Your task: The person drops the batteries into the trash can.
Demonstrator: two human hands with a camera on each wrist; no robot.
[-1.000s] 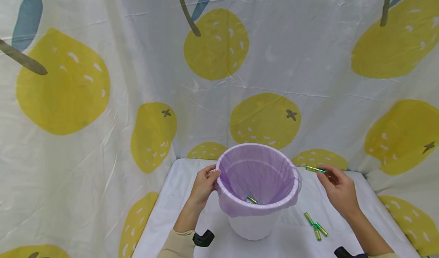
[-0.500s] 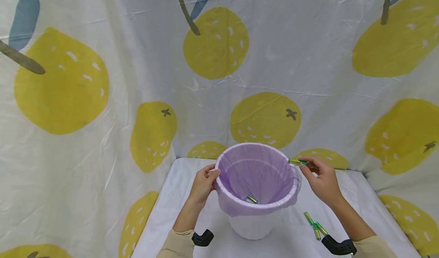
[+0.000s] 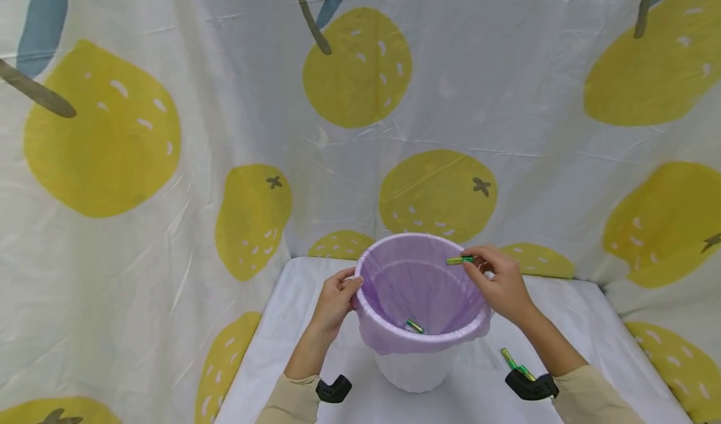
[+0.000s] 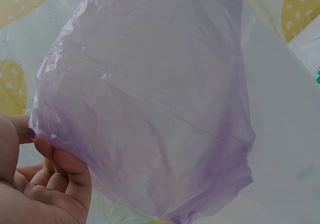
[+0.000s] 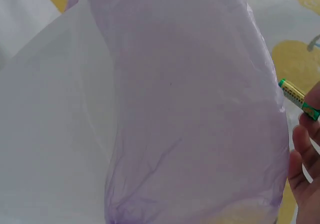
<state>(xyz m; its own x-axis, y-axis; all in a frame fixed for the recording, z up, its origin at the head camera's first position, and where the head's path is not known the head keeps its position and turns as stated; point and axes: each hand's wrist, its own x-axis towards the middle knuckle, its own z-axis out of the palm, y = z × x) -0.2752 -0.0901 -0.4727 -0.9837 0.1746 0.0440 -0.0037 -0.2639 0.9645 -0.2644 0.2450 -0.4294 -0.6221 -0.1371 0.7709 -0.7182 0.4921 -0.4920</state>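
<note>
Loose batteries (image 3: 514, 361) on the surface: partly hidden behind right wrist strap, count unclear. Right hand (image 5: 306, 169): cut off by the right wrist view's edge. Left hand (image 4: 37, 189): cropped at the corner. Bin's (image 3: 414, 374) lower edge: hidden by liner (image 3: 394, 339) overhang.

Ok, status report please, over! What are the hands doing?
Left hand grips bin rim. Right hand pinches battery over the purple bag's mouth. One battery inside. Nothing in the way.

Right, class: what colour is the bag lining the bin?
Pale purple: the bag shows best in the head view.
</note>
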